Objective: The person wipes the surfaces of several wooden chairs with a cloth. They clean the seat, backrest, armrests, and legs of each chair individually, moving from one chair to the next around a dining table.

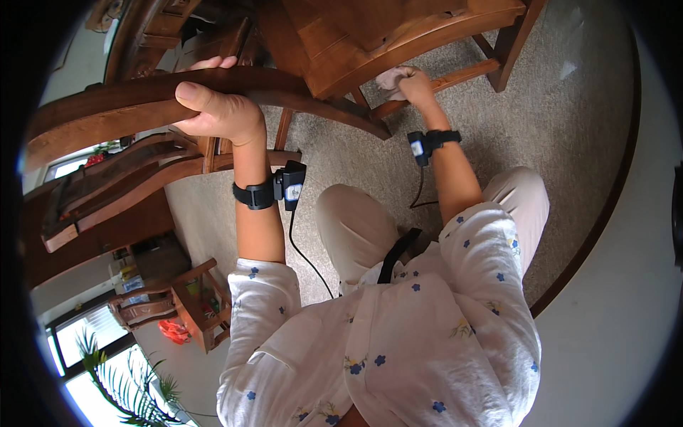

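My left hand point(227, 115) is wrapped around the curved wooden back post of a chair point(133, 99), thumb on the near side and fingertips showing over the far edge. Lower down and to the right, my right hand point(415, 85) grips a pale pinkish cloth point(389, 82) against the low stretcher rail point(464, 80) of the same chair. The wooden seat point(421, 58) lies above that rail. Part of the cloth is hidden behind my fingers. Each wrist wears a black strap with a small cabled device.
Another wooden chair's back point(122, 187) stands at the left. Further off are a wooden chair point(200, 315) with items on its seat, a red plastic bag point(174, 331) and a green plant point(117, 384). A wall with a dark baseboard point(613, 208) curves along the right.
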Demonstrator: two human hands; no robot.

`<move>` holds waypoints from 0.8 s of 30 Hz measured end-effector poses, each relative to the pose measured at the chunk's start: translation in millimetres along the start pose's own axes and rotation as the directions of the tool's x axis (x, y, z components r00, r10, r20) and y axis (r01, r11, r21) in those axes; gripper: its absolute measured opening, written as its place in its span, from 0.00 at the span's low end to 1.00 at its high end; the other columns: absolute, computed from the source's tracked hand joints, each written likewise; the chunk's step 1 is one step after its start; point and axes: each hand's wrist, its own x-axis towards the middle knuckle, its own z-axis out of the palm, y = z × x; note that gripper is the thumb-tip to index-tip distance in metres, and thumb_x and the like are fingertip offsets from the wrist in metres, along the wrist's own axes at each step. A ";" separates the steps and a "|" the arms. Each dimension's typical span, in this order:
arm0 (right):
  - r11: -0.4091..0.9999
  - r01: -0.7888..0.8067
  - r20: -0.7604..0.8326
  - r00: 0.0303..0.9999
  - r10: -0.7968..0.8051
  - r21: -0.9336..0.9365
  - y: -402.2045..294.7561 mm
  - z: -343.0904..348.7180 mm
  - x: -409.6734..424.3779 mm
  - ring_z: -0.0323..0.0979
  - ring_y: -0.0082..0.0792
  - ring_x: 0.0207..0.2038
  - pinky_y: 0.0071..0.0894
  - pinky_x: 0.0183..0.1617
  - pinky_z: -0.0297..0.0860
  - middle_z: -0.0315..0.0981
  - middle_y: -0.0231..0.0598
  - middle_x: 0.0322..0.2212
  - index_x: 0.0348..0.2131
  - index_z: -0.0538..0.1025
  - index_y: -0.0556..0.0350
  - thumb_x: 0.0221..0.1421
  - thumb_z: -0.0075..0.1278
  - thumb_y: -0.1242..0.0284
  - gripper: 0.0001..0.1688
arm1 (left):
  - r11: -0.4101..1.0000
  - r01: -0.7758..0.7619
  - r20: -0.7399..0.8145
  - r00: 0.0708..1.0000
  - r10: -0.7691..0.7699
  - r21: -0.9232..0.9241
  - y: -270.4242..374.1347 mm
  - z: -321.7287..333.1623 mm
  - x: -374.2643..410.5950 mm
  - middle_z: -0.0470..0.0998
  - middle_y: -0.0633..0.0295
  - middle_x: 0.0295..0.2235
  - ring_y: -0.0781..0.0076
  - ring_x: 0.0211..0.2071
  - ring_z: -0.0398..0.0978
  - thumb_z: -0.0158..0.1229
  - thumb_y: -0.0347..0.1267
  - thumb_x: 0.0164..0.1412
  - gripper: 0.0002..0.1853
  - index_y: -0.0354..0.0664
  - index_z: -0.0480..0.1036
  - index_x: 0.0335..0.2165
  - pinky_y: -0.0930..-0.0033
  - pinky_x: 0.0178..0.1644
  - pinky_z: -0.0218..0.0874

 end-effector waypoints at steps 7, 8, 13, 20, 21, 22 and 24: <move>0.943 0.323 -0.154 0.939 -0.308 0.082 48.6 96.1 -85.1 0.67 0.41 0.41 0.34 0.44 0.68 0.59 0.46 0.42 0.45 0.73 0.61 0.51 0.53 0.75 0.20 | 0.998 0.039 0.010 0.999 -0.039 0.053 -6.0 -6.0 0.6 0.75 0.50 0.22 0.61 0.21 0.75 0.43 0.56 0.65 0.35 0.28 0.66 0.27 0.65 0.29 0.71; 0.949 0.313 -0.183 0.936 -0.300 0.047 51.5 97.7 -85.6 0.67 0.43 0.41 0.34 0.44 0.68 0.59 0.47 0.42 0.46 0.72 0.61 0.51 0.53 0.75 0.21 | 0.998 0.032 0.013 0.999 -0.033 0.055 -6.0 -6.1 0.8 0.75 0.50 0.23 0.61 0.21 0.75 0.43 0.56 0.65 0.35 0.28 0.66 0.27 0.65 0.29 0.71; 0.924 0.265 -0.282 0.897 -0.341 -0.275 106.0 110.6 -78.3 0.66 0.42 0.36 0.39 0.42 0.67 0.59 0.49 0.39 0.51 0.66 0.64 0.54 0.50 0.75 0.24 | 0.998 0.039 0.032 0.999 -0.041 0.048 -7.6 -4.4 1.7 0.75 0.49 0.23 0.60 0.22 0.76 0.43 0.57 0.64 0.35 0.28 0.66 0.27 0.65 0.28 0.71; 0.993 0.104 -0.450 0.890 -0.069 0.053 146.4 139.6 -74.8 0.68 0.42 0.32 0.37 0.37 0.70 0.63 0.50 0.37 0.49 0.63 0.65 0.58 0.45 0.75 0.20 | 0.999 0.023 0.035 0.999 -0.024 0.042 -6.8 -11.6 3.3 0.75 0.49 0.24 0.60 0.21 0.76 0.44 0.57 0.64 0.35 0.28 0.66 0.28 0.64 0.28 0.72; 0.950 0.075 -0.481 0.873 0.083 0.302 170.3 145.9 -70.8 0.70 0.42 0.33 0.38 0.36 0.70 0.65 0.49 0.38 0.48 0.63 0.65 0.58 0.46 0.75 0.20 | 0.999 0.025 0.041 0.999 -0.026 0.023 -7.3 -6.7 2.3 0.75 0.49 0.24 0.61 0.21 0.76 0.45 0.57 0.64 0.35 0.28 0.66 0.28 0.64 0.28 0.72; 0.845 0.059 -0.469 0.851 0.236 0.532 190.8 149.2 -66.8 0.72 0.43 0.35 0.39 0.36 0.71 0.66 0.49 0.38 0.48 0.62 0.66 0.58 0.48 0.74 0.21 | 1.000 0.024 0.048 0.999 -0.025 0.018 -7.2 -2.8 1.8 0.75 0.49 0.24 0.61 0.21 0.76 0.45 0.57 0.63 0.35 0.29 0.66 0.28 0.64 0.28 0.72; 0.592 -0.271 -0.179 0.787 0.590 0.759 220.3 135.7 -58.3 0.71 0.36 0.35 0.33 0.37 0.71 0.65 0.45 0.43 0.54 0.61 0.62 0.64 0.39 0.71 0.22 | 1.000 0.022 0.050 0.998 -0.023 0.022 -6.3 -2.9 2.4 0.75 0.49 0.24 0.61 0.21 0.76 0.45 0.58 0.63 0.35 0.29 0.65 0.28 0.64 0.28 0.72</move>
